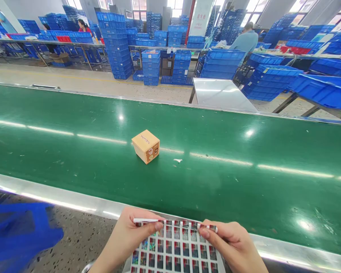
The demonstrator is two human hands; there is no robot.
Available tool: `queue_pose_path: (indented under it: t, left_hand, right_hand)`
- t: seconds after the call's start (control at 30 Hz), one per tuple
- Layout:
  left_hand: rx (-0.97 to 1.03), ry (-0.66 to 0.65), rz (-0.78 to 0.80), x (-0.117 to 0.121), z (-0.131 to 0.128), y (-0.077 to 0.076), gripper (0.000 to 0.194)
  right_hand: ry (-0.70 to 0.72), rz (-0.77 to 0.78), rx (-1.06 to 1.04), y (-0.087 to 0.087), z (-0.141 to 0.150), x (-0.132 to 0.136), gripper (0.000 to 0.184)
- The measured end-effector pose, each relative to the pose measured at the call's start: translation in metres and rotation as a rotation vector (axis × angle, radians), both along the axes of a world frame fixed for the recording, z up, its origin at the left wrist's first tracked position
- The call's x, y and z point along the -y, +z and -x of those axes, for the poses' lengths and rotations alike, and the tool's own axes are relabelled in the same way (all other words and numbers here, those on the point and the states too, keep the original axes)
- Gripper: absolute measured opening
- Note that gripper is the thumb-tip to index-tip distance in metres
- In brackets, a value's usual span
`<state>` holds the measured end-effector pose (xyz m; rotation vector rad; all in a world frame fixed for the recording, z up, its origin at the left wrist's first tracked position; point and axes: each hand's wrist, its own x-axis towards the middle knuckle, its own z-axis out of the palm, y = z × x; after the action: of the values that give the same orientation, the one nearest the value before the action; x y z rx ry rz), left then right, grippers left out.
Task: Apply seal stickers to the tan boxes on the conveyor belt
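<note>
A sheet of stickers with rows of small dark, red-edged and partly shiny labels lies at the bottom centre, its lower part cut off by the frame. My left hand pinches its upper left edge between thumb and fingers. At the upper right edge, my right hand grips the sheet the same way. The top edge is curled over between the two hands. Beyond them, a small tan cardboard box with printed pictures on one side rests on the green conveyor belt, touched by neither hand.
The green conveyor belt runs across the view, with a metal rim on my side. A white scrap lies on it. Behind stand a metal table and stacked blue crates. A blue stool is at lower left. People work farther back.
</note>
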<state>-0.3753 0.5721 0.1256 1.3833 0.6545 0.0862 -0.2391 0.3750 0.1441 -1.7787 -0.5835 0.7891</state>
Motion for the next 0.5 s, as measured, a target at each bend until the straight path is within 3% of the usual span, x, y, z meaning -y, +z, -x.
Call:
queue_pose_path:
  t: [0.1,0.23,0.37,0.5]
  left_hand:
    - [-0.002,0.005,-0.043,-0.003,0.001,0.004,0.029]
    - [-0.001,-0.077,-0.104,-0.007,0.004,0.004,0.034]
    - [-0.018,-0.109,-0.162,-0.007,0.005,-0.003,0.036]
    - [-0.037,-0.014,-0.139,0.000,-0.001,0.001,0.031]
  right_hand:
    - [0.049,-0.028,-0.009,-0.004,-0.003,-0.001,0.054]
    - [-0.020,-0.004,0.128,-0.006,-0.019,0.008,0.033]
    - [0.117,-0.055,0.553,0.001,-0.042,0.013,0.023]
    - [0.193,-0.149,0.949,0.008,-0.048,0.008,0.017]
